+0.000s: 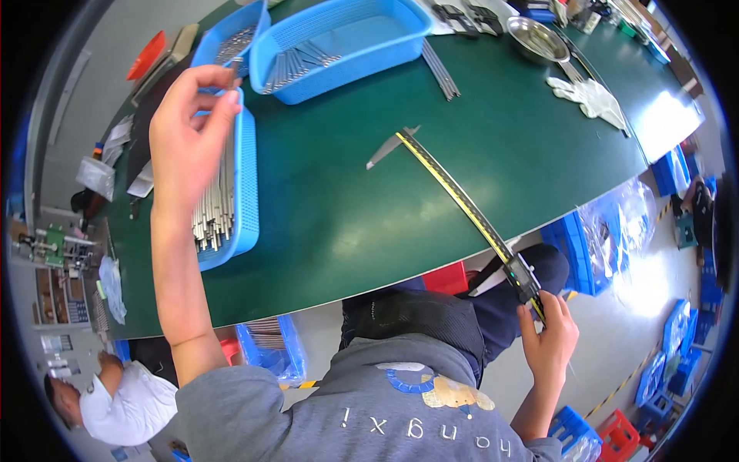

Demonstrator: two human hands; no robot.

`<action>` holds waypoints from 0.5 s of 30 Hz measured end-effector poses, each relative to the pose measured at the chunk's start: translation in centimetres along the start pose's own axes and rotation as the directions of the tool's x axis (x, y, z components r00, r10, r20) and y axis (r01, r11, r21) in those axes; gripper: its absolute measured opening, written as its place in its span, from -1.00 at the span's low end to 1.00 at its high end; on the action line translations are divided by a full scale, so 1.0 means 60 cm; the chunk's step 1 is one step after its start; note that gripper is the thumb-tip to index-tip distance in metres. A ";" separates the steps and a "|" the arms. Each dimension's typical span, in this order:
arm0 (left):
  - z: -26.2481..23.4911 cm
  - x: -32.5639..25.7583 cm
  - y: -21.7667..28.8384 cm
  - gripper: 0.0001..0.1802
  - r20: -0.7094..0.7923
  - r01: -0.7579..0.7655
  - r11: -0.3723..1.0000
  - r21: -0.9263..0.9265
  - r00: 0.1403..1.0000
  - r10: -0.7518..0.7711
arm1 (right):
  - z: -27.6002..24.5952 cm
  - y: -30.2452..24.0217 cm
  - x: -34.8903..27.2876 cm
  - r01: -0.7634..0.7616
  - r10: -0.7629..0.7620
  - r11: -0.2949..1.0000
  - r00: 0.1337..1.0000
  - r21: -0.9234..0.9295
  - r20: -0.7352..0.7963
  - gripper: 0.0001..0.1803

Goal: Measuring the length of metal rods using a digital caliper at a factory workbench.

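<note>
My right hand (550,335) is closed around the slider end of a digital caliper (462,202) at the table's near edge. The caliper is spread wide: its fixed jaw lies over the green table, and its black display unit is by my fingers. At the far left, my raised left hand (188,135) pinches a short, dark metal piece, which looks like the end of a metal rod (235,71). Below that hand stands a long blue basket (246,181) of metal rods (212,214), partly hidden by my hand and forearm.
At the back stand a larger blue basket (339,73) with thin rods and a smaller blue basket (258,23). Several loose rods (440,71) lie beside them. A metal bowl (539,40) and a white glove (589,98) lie back right. Another person (127,404) is at lower left.
</note>
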State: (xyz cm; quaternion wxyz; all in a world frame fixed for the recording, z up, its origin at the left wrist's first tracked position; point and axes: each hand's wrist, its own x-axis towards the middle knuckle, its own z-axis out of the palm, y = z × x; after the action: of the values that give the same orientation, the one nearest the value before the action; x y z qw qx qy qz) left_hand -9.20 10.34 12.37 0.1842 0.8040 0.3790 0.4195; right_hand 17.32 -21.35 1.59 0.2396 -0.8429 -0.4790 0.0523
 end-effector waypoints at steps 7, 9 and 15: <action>0.173 -0.157 0.091 -0.84 0.190 -0.886 0.432 -0.167 0.401 0.896 | 0.001 0.000 -0.003 -0.015 0.015 1.000 1.000 -0.006 -0.019 -0.71; 0.193 -0.180 0.087 -0.84 0.170 -0.876 0.431 -0.219 0.400 0.900 | 0.002 -0.001 -0.005 -0.023 0.023 1.000 0.999 0.006 -0.025 -0.71; 0.231 -0.198 0.069 -0.84 0.128 -0.863 0.459 -0.212 0.441 0.889 | -0.002 -0.002 -0.007 -0.056 0.056 0.998 0.998 -0.003 -0.006 -0.71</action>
State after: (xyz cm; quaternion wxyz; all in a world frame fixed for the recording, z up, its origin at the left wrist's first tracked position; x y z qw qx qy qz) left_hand -0.30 -1.08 0.50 0.0271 0.9126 -0.1393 0.3834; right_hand 17.02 -21.69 1.69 0.2381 -0.8565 -0.4546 0.0556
